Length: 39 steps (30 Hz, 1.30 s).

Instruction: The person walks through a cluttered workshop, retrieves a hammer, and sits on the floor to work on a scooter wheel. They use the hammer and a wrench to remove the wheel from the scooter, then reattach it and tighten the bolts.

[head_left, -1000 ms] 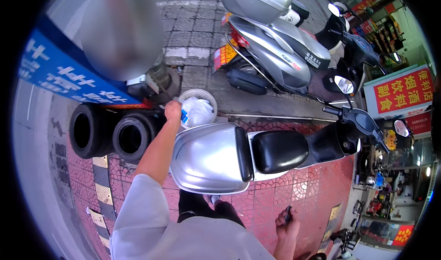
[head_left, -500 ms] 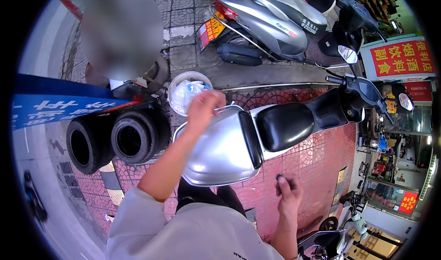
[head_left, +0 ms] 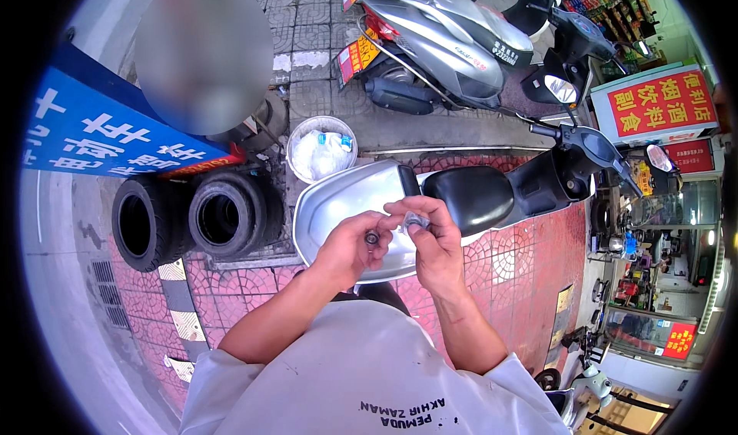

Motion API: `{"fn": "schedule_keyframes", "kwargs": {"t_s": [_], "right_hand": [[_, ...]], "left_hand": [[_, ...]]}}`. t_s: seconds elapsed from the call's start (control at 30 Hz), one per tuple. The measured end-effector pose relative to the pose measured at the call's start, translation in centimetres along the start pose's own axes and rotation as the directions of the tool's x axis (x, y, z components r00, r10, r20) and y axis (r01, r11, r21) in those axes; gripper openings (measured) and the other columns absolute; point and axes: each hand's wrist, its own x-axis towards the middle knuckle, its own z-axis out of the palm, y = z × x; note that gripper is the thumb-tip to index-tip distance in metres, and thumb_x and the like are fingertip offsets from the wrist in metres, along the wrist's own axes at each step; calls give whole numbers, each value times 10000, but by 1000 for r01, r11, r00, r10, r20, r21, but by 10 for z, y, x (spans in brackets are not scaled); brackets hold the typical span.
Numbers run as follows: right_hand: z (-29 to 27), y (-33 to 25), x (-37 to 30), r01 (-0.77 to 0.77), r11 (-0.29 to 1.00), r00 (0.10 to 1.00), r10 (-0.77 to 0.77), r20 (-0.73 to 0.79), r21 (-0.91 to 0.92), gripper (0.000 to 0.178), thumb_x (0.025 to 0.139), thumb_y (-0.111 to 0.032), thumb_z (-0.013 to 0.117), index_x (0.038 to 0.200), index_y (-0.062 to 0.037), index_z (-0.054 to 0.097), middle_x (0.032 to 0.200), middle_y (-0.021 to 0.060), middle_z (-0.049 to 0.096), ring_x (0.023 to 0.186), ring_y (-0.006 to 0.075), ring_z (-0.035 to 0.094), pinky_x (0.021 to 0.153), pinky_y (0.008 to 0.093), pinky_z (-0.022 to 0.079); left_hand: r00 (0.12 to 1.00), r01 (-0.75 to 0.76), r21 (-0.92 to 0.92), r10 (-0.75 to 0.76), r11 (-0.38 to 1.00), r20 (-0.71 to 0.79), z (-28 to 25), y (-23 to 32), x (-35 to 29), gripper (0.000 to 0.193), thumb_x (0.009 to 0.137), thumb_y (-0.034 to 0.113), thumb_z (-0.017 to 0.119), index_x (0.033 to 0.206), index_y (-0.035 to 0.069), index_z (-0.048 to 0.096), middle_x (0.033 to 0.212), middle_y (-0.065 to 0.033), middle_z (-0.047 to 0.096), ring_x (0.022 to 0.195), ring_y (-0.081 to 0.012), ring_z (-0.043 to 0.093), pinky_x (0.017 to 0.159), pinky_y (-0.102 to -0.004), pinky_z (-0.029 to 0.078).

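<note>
My two hands meet above the silver rear box (head_left: 327, 204) of a scooter. My left hand (head_left: 347, 252) is closed around a small dark round piece with a ring-shaped end (head_left: 372, 238); its exact kind cannot be told. Between thumb and fingers, my right hand (head_left: 440, 252) pinches a small crumpled piece of greyish, see-through wrapping (head_left: 413, 221). The fingertips of both hands come close together at this wrapping. Just right of the box lies the scooter's black seat (head_left: 470, 198).
A white bucket (head_left: 289, 154) with crumpled clear plastic stands beyond the box. Stacked tyres (head_left: 134, 227) and a blue sign (head_left: 100, 127) are at the left. Another silver scooter (head_left: 453, 50) is parked farther off. Shopfronts and a red-and-white sign (head_left: 661, 104) line the right.
My left hand has come back from near the bucket, and my right hand has risen from the lower right. Both are now together over the rear box. The view has shifted slightly.
</note>
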Motion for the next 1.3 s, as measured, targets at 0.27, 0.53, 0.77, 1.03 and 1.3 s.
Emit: {"fn": "schedule_keyframes", "kwargs": {"t_s": [0.27, 0.53, 0.77, 1.03, 1.3], "right_hand": [[5, 5, -22, 170, 982, 985, -166, -51, 81, 425, 1024, -39, 476, 1447, 10, 473, 1459, 241, 558, 1322, 273, 570, 1080, 367, 456], [-42, -9, -50, -69, 952, 997, 60, -40, -299, 249, 962, -92, 690, 1182, 26, 686, 1056, 103, 730, 963, 117, 666, 847, 282, 527], [-52, -44, -61, -168, 785, 985, 157, -70, -596, 162, 902, -122, 774, 860, 23, 716, 661, 13, 647, 670, 46, 548, 602, 253, 445], [-61, -26, -70, -180, 926, 983, 185, -17, -332, 148, 920, -120, 750, 889, 18, 709, 715, -26, 629, 672, 34, 534, 588, 238, 421], [-62, -26, -63, -235, 854, 969, 243, -43, -465, 110, 916, -95, 745, 927, 15, 739, 728, 1, 647, 666, 58, 570, 585, 226, 434]], "left_hand": [[965, -262, 264, 250, 928, 81, 29, -26, -16, 187, 965, 154, 642, 1117, 46, 631, 767, 4, 578, 653, -77, 549, 511, -248, 440], [884, -442, 688, 412, 576, 222, 29, -37, -19, 117, 971, 132, 674, 986, 17, 691, 754, 33, 594, 665, -27, 501, 565, -231, 397], [864, -479, 782, 372, 399, 339, 34, -37, -24, 88, 955, 87, 679, 977, 2, 681, 761, 44, 589, 655, -18, 476, 573, -222, 382], [940, -330, 588, 203, 738, 273, 25, -43, -21, 161, 994, 193, 667, 967, 36, 690, 695, 54, 551, 616, -14, 459, 531, -220, 332], [950, -312, 796, 196, 520, 244, 31, -33, -25, 269, 1002, 227, 659, 840, 13, 690, 681, 31, 578, 634, -49, 474, 556, -259, 373]]}}
